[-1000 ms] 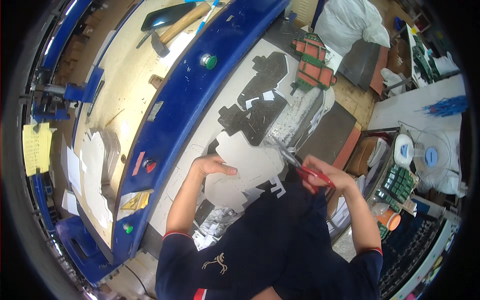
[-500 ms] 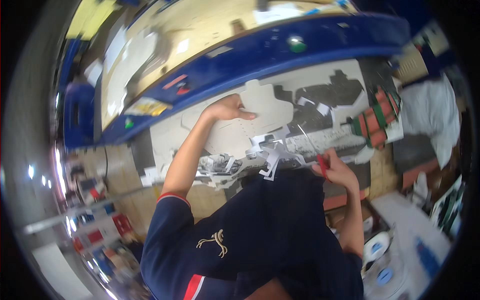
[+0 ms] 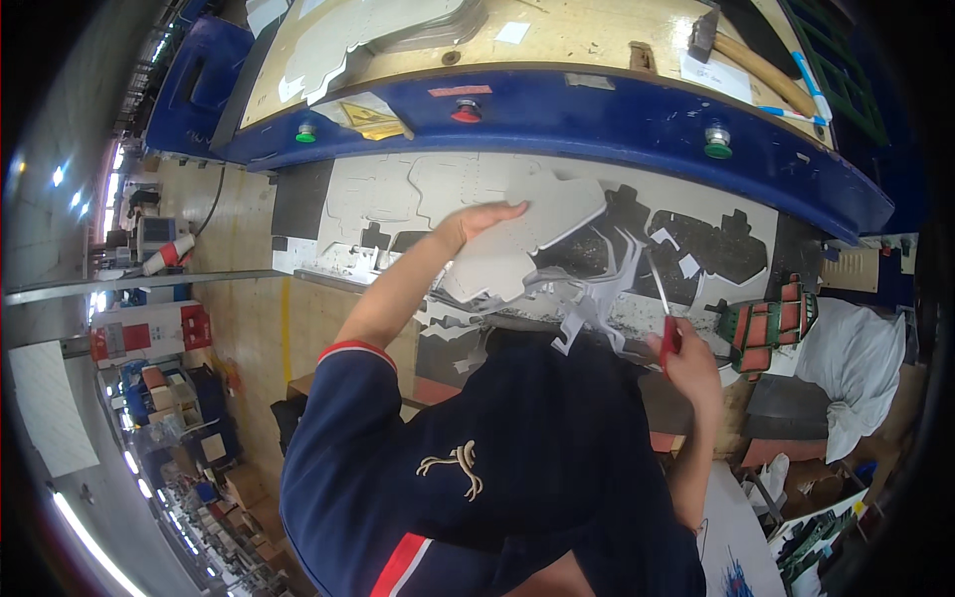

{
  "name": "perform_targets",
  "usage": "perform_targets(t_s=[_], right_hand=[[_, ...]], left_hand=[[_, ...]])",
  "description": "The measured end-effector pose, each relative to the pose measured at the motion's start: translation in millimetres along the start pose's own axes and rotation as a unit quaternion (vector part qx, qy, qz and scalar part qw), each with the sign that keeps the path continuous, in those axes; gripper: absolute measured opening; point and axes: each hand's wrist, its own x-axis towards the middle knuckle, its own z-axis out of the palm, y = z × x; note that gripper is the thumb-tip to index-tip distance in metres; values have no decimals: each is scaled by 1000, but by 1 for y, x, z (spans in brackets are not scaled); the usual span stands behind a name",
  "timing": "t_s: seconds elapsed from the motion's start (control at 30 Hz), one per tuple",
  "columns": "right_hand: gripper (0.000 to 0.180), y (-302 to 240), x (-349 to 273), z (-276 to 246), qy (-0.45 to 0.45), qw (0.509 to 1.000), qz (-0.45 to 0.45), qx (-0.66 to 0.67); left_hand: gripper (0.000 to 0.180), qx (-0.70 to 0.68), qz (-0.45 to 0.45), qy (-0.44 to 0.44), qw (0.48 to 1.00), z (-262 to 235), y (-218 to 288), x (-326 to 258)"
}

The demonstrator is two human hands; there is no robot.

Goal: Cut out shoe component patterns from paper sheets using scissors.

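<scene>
Pale cut-out (image 3: 517, 249), held in front of a blue rail (image 3: 587, 109).
At left, the left grip (image 3: 482, 220) pinches its edge, thumb on top; thin white offcuts (image 3: 603, 295) tangle at its lower right; then red-handled scissors (image 3: 669, 343), right grip (image 3: 694, 370) closed around them; farther right, a red-and-green block (image 3: 756, 328).

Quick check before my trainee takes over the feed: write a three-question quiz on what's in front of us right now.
1. Which does the left hand hold?
A) a hammer
B) pale cut-out material
C) a white sack
2. True or false: the right hand holds the red-handled scissors.
3. The blue bar carries two green buttons. What colour is the button between them?

Key: 1. B. 2. True. 3. Red.
</scene>
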Motion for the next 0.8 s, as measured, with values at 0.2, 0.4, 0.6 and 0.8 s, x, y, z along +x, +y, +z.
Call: perform_targets(t_s=[0.2, 0.4, 0.6, 0.8], right_hand=[[48, -16, -25, 25, -61, 908, -33, 413], [44, -73, -40, 92, -91, 779, -45, 618], [48, -135, -28, 178, 60, 843, 43, 533], [50, -150, -27, 243, 229, 826, 169, 486]], left_hand=[[54, -259, 46, -53, 963, -43, -120, -34], [51, -220, -32, -45, 974, -49, -72, -39], [47, -152, -58, -87, 983, -42, -37, -16], [58, -179, -151, -14, 972, -15, -53, -29]])
